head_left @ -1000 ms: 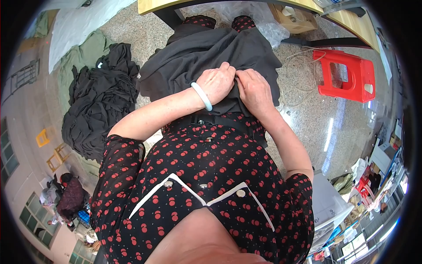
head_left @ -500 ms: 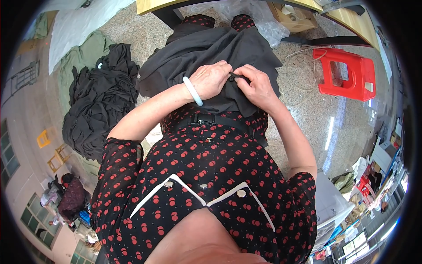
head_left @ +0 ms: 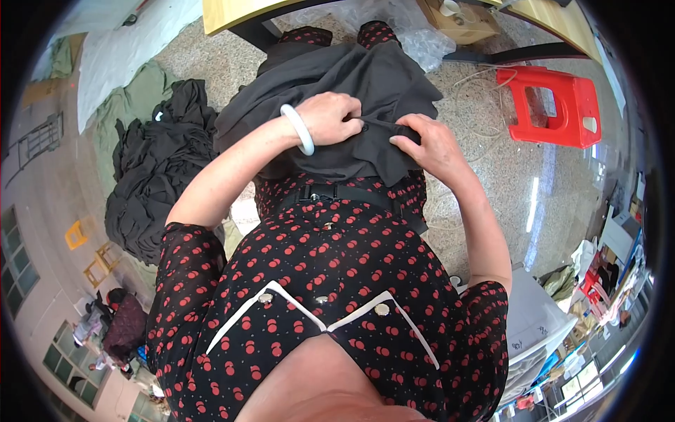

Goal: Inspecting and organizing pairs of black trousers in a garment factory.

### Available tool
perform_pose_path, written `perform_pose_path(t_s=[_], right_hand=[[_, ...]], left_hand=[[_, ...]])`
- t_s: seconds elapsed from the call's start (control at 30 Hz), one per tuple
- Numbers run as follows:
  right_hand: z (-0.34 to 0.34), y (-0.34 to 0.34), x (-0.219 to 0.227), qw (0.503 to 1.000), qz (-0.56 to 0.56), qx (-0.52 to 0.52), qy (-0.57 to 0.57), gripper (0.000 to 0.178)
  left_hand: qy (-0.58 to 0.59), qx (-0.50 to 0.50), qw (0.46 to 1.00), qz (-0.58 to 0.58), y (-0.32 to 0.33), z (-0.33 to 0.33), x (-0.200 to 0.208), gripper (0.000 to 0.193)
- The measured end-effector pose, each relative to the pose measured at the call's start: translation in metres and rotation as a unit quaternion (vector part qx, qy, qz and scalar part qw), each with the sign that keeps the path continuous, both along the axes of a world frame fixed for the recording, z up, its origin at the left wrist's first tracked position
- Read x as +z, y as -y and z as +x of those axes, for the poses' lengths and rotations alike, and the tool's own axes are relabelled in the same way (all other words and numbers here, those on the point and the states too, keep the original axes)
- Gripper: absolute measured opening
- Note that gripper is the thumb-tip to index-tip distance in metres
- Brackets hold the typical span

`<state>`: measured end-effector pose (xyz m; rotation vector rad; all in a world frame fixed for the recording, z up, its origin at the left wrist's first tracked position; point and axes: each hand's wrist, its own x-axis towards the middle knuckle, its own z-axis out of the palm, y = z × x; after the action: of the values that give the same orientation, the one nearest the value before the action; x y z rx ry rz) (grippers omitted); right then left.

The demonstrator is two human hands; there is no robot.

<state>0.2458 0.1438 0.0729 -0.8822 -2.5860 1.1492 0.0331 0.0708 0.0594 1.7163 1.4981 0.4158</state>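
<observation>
A black garment (head_left: 330, 74) lies spread across my lap, its folds running over both thighs. My left hand (head_left: 328, 119), with a pale bangle (head_left: 297, 129) on its wrist, is closed in a pinch on the garment's edge. A small dark button (head_left: 365, 128) shows on the cloth just right of those fingertips. Farther right, my right hand (head_left: 430, 146) grips the same edge between thumb and fingers. Between the two hands the strip of cloth is drawn out sideways.
On the floor to my left, a heap of black garments (head_left: 158, 176) rests on green cloth (head_left: 126, 95). A red plastic stool (head_left: 518, 105) lies tipped over at the right. Ahead stand a wooden table edge (head_left: 232, 14), clear plastic wrapping (head_left: 415, 42) and a cardboard box (head_left: 464, 27).
My hands, close together before, have moved apart along the garment's edge. The right hand has shifted right and slightly down, the left a little to the left, and the button between them now shows.
</observation>
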Motion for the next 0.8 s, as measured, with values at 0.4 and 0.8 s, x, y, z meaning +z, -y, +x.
perform_pose_path(t_s=[0.4, 0.8], right_hand=[[0.021, 0.008, -0.015, 0.994, -0.048, -0.095, 0.025, 0.014], [0.017, 0.008, -0.026, 0.890, -0.362, -0.240, -0.140, 0.009]], left_hand=[[-0.146, 0.041, 0.988, 0.014, -0.031, 0.059, -0.016, 0.031], [0.089, 0.096, 0.981, 0.146, -0.019, 0.050, -0.018, 0.017]])
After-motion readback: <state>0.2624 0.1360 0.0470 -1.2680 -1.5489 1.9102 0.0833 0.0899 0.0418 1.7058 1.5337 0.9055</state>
